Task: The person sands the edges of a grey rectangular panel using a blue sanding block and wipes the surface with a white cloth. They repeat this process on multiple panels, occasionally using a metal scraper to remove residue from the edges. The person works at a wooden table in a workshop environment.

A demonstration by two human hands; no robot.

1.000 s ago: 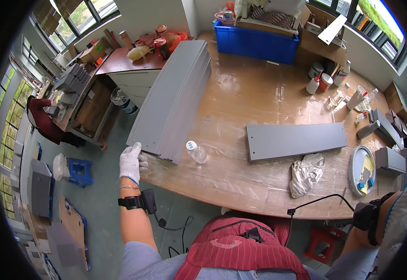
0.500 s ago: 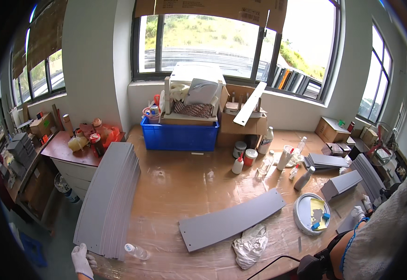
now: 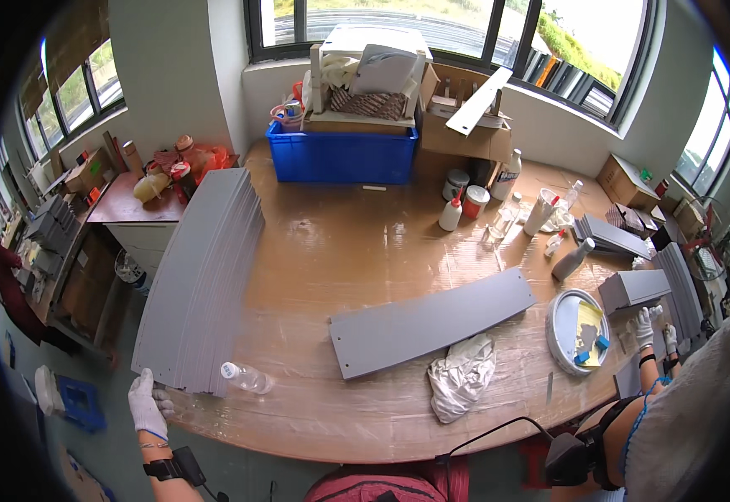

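The person's left hand (image 3: 149,406), in a white knit glove, is at the near left corner of a stack of grey drilled panels (image 3: 185,276), thumb pointing up by the edge and fingers curled; whether it grips a panel or only rests there, I cannot tell. The right hand (image 3: 699,402), in a similar glove with a blue hem, is raised very close to the camera at the right rim, too cut off to show whether it is clenched or loose. The stack lies lengthwise along the left side of a film-covered worktable (image 3: 298,414), its edges fanned slightly. Just right of its near end, a clear bottle (image 3: 252,381) with a white cap lies tilted or on its side. Farther right, a single grey panel (image 3: 432,322) lies aslant, with a crumpled white cloth (image 3: 464,376) against its near edge. Beyond the cloth, a round pale lid (image 3: 562,335) holds a yellow sheet and blue blocks. A co-worker's gloved hands (image 3: 645,329) are near a grey block of panels (image 3: 637,289). At the back stands a blue crate (image 3: 344,159).
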